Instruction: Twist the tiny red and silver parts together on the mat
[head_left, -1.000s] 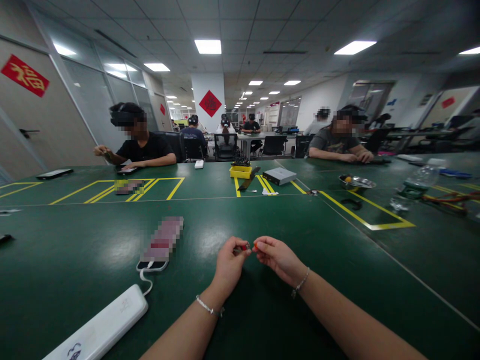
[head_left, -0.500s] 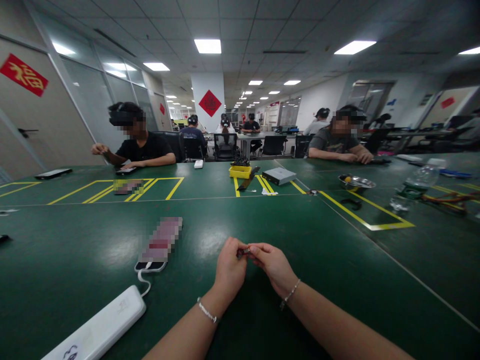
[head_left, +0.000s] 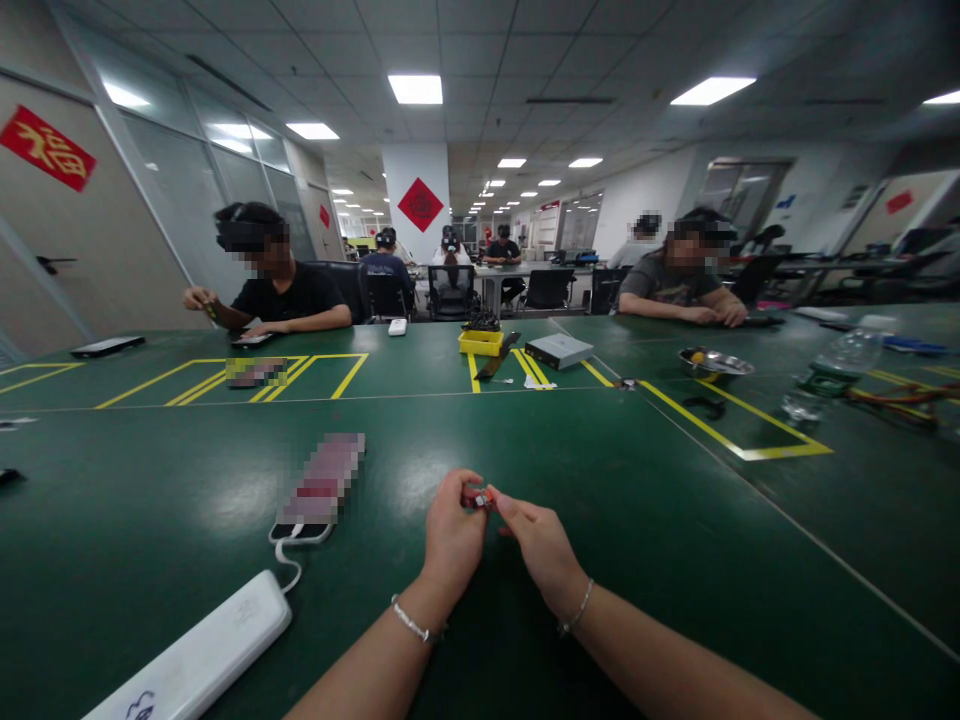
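Note:
My left hand (head_left: 452, 532) and my right hand (head_left: 541, 548) meet just above the green table (head_left: 637, 520), near its front middle. Both pinch a small red piece (head_left: 478, 497) between their fingertips; it is too small to name. Each wrist wears a thin bracelet. The fingers of both hands are curled and pressed together around the piece.
A phone (head_left: 319, 490) lies left of my hands, cabled to a white power bank (head_left: 196, 655) at the near left. A yellow bin (head_left: 481, 343), a grey box (head_left: 559, 351), a metal bowl (head_left: 712, 363) and a water bottle (head_left: 829, 372) stand farther back. Two people sit across the table.
My hands, a little apart a second ago with a red bit in each, have come together. They now touch at the fingertips around the red piece.

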